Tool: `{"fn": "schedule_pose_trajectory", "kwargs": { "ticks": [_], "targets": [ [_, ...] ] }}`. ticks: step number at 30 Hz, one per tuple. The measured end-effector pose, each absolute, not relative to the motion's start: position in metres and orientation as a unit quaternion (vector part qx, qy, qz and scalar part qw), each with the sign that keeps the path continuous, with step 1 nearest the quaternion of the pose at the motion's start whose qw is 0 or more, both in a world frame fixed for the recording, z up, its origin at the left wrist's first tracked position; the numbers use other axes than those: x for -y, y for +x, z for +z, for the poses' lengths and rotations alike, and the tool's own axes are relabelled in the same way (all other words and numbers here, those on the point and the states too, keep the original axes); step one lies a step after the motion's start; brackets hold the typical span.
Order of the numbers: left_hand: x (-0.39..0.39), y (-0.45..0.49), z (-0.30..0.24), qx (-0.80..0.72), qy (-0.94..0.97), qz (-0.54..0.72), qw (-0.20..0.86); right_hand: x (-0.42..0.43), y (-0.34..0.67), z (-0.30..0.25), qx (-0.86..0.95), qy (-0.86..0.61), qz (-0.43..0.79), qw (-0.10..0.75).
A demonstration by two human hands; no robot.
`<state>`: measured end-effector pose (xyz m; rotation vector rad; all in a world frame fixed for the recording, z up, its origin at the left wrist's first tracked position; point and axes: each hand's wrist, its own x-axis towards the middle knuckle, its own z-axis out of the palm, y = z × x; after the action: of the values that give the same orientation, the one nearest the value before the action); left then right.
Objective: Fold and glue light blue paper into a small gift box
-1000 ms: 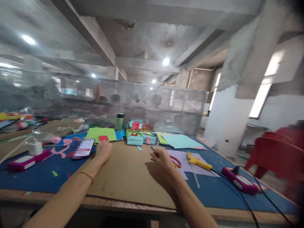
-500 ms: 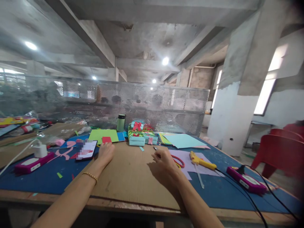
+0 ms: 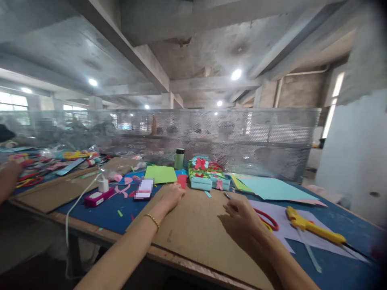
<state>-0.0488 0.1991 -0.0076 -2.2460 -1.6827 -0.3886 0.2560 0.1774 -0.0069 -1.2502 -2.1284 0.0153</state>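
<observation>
My left hand (image 3: 173, 195), a gold bead bracelet on its wrist, rests at the brown cardboard (image 3: 193, 233) with fingers closed on a small red piece of paper (image 3: 182, 181). To the right, my right hand (image 3: 242, 207) hovers or rests over the cardboard with curled fingers; what they hold, if anything, is hidden. A dark narrow tip (image 3: 226, 195) shows just beyond its knuckles. Red and yellow scissor handles (image 3: 272, 221) show behind that hand's wrist. Light-blue boxes with paper bows (image 3: 202, 183) stand behind the cardboard.
Right: a yellow glue gun (image 3: 320, 231) on purple paper (image 3: 281, 207), and light-blue sheets (image 3: 275, 188). Left: a phone (image 3: 144, 188), a magenta power strip (image 3: 98, 197), paper scraps and green paper (image 3: 160, 174). A green bottle (image 3: 179, 159) stands by the mesh partition (image 3: 272, 137). Another person's arm (image 3: 9, 179) reaches in.
The view has swung left, so the table's things sit farther right and another person's arm shows at the left. Both hands keep about the same pose over the cardboard.
</observation>
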Motion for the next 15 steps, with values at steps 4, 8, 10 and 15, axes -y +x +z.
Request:
{"fn": "schedule_pose_trajectory", "kwargs": {
  "ticks": [4,8,10,15],
  "targets": [
    [-0.206,-0.044,-0.008,0.575,-0.792,-0.147,0.145,-0.178,0.256,-0.008,0.814,-0.478,0.002,0.332],
    [-0.233,-0.063,0.0,0.645,-0.733,-0.145,0.158,-0.18,0.257,-0.011,0.814,-0.486,-0.008,0.319],
    [-0.25,-0.075,0.003,0.676,-0.709,-0.129,0.151,-0.182,0.257,-0.012,0.817,-0.484,-0.009,0.313],
    [-0.277,-0.09,-0.001,0.716,-0.684,-0.089,0.109,-0.184,0.258,-0.012,0.815,-0.491,-0.013,0.308]
  ]
}}
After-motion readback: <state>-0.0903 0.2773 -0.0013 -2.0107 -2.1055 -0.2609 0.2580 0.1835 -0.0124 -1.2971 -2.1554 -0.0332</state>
